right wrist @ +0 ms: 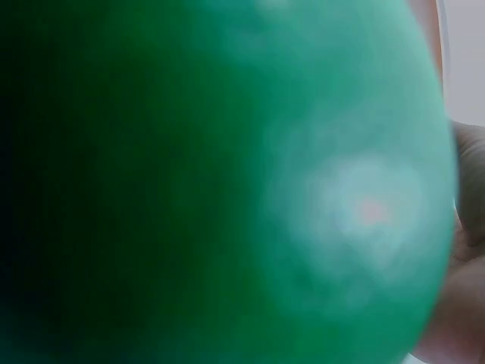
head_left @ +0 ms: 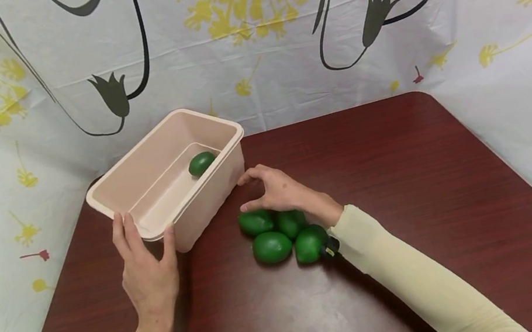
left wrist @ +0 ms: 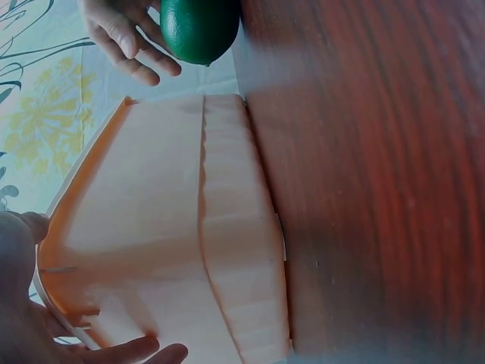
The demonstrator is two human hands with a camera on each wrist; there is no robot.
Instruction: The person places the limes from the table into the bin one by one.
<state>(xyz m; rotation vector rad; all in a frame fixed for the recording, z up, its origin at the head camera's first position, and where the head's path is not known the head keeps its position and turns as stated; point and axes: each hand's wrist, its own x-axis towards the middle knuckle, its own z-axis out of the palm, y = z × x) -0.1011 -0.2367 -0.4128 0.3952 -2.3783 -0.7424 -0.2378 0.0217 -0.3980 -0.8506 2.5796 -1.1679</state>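
My left hand (head_left: 149,275) grips the near end of a pale pink plastic bin (head_left: 210,199), fingers and thumb at its rim by the near corner. In the left wrist view, the fingers (left wrist: 121,353) lie against the bin's outer wall. One glossy green lime (head_left: 201,164) lies inside the bin, toward its far end. My right hand (head_left: 277,187) hovers above several limes (head_left: 272,247) on the table, its thumb and fingers spread with nothing between them. A blurred lime (right wrist: 227,189) fills most of the right wrist view, hiding much of that hand.
The dark red wooden table (head_left: 407,177) has a rounded far corner at the right. Behind and beside it hangs a white cloth (head_left: 283,80) with yellow and grey flower prints. The bin stands at the table's far left, close to the cloth.
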